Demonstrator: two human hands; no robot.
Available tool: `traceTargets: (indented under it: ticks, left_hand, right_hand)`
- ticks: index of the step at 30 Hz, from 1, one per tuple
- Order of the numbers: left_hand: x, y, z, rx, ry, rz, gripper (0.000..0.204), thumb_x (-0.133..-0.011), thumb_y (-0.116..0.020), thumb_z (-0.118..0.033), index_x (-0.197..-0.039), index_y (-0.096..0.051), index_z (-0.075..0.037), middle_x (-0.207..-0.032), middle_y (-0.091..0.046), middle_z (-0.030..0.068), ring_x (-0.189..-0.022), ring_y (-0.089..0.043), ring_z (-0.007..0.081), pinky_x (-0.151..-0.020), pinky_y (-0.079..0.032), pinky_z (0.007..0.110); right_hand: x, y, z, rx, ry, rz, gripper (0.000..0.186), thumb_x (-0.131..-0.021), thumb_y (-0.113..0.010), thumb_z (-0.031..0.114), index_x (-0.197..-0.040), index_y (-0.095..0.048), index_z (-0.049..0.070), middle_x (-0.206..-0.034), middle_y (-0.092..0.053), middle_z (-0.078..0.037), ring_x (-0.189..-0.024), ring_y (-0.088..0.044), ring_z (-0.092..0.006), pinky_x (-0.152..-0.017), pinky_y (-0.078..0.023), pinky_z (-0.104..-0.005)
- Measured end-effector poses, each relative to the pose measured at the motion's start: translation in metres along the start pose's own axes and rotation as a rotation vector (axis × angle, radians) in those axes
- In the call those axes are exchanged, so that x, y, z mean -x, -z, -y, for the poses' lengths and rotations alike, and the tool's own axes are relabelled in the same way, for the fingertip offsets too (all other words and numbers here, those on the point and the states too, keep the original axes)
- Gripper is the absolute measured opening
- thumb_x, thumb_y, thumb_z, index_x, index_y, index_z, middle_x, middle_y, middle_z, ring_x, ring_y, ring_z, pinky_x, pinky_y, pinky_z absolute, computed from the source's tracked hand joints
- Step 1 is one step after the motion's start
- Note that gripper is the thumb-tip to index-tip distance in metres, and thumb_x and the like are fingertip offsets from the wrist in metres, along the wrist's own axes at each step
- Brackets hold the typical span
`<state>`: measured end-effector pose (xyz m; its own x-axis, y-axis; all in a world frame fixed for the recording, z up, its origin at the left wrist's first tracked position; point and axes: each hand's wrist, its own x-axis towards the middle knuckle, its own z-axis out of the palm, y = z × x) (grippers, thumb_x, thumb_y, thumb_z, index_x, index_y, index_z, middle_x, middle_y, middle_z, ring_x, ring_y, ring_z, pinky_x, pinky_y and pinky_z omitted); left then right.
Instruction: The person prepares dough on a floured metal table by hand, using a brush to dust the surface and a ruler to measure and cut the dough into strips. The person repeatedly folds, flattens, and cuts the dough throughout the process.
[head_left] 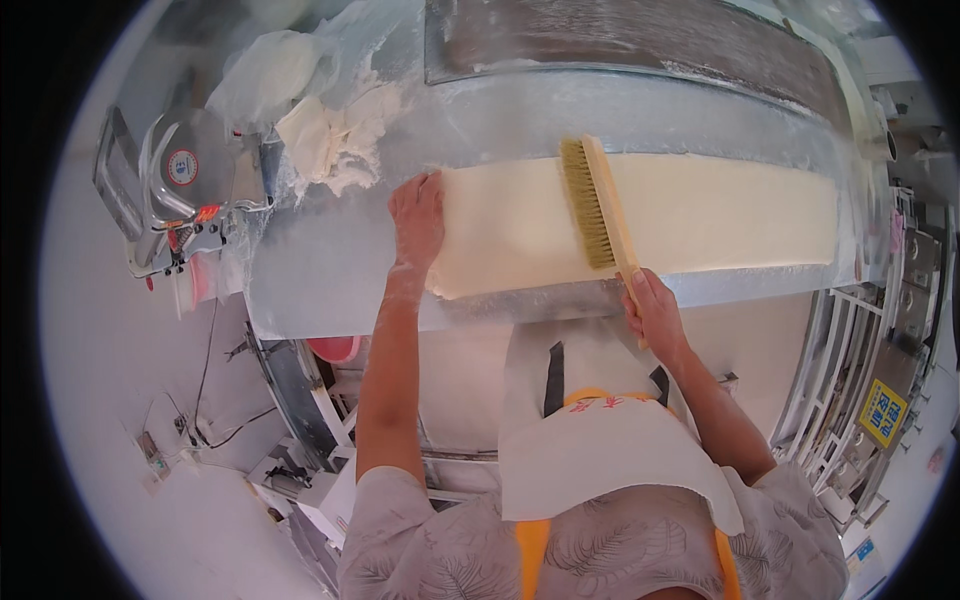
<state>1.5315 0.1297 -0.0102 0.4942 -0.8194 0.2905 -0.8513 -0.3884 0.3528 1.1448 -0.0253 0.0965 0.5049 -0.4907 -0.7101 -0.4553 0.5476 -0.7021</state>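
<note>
A long, flat sheet of pale dough (720, 210) stretches across the metal worktable (320, 270). My left hand (417, 212) is at the sheet's left end, its fingers curled in at the dough's edge; whether they pinch the dough is hidden. In my right hand (655, 305) is the wooden handle of a long bench brush (600, 200). Its yellowish bristles face left and rest on or just above the middle of the dough; I cannot tell which.
Torn dough scraps (335, 135) and a clear plastic bag (270, 80) lie at the far left. A machine with a round metal cover (185, 165) stands beyond the table's left edge. Along the back runs a dark, flour-dusted panel (630, 40). White metal racks (840, 350) are at the right.
</note>
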Motion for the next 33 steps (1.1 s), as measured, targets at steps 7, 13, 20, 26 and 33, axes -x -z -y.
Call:
traceTargets:
  ticks: [7, 13, 20, 26, 33]
  left_hand:
    - [-0.005, 0.005, 0.012, 0.134, 0.054, -0.014, 0.022, -0.093, -0.074, -0.008, -0.114, -0.072, -0.013, -0.116, -0.066, 0.0068, -0.116, -0.059, 0.0300, -0.103, -0.042, 0.047]
    - [-0.016, 0.010, 0.015, 0.339, 0.155, -0.023, 0.011, -0.097, -0.071, -0.008, -0.108, -0.071, -0.009, -0.103, -0.069, 0.0094, -0.102, -0.065, 0.0311, -0.092, -0.050, 0.045]
    - [-0.027, 0.005, 0.019, 0.432, 0.234, 0.002, 0.010, -0.100, -0.071, -0.009, -0.109, -0.072, -0.004, -0.097, -0.070, 0.0089, -0.082, -0.065, 0.0212, -0.074, -0.053, 0.034]
    - [-0.032, 0.010, 0.017, 0.435, 0.196, -0.054, 0.011, -0.098, -0.073, -0.008, -0.109, -0.073, -0.005, -0.096, -0.070, 0.0086, -0.082, -0.065, 0.0203, -0.073, -0.053, 0.033]
    - [-0.017, 0.007, 0.024, 0.197, 0.226, -0.100, 0.022, -0.098, -0.066, -0.004, -0.120, -0.067, -0.004, -0.112, -0.066, 0.0149, -0.106, -0.063, 0.0351, -0.094, -0.051, 0.047]
  right_hand:
    - [0.004, -0.001, -0.005, -0.020, 0.044, -0.030, 0.051, -0.113, -0.046, 0.051, -0.128, -0.061, 0.004, -0.075, -0.048, 0.002, -0.052, -0.039, -0.0044, -0.047, -0.035, -0.0233]
    - [0.004, -0.004, 0.002, -0.033, 0.054, -0.052, 0.049, -0.114, -0.047, 0.048, -0.127, -0.063, 0.004, -0.074, -0.047, 0.003, -0.054, -0.039, -0.0044, -0.048, -0.035, -0.0236]
    - [0.006, -0.012, 0.002, -0.026, 0.027, -0.063, 0.046, -0.113, -0.049, 0.047, -0.125, -0.065, 0.005, -0.074, -0.049, 0.003, -0.056, -0.040, -0.0050, -0.050, -0.035, -0.0238]
    - [0.011, -0.014, 0.009, -0.020, 0.021, -0.038, 0.044, -0.113, -0.050, 0.046, -0.126, -0.063, 0.005, -0.073, -0.048, 0.003, -0.056, -0.039, -0.0046, -0.050, -0.035, -0.0234]
    - [0.013, -0.020, 0.009, 0.003, 0.008, 0.005, 0.043, -0.114, -0.048, 0.046, -0.124, -0.063, 0.006, -0.073, -0.047, 0.003, -0.056, -0.042, -0.0061, -0.050, -0.036, -0.0249]
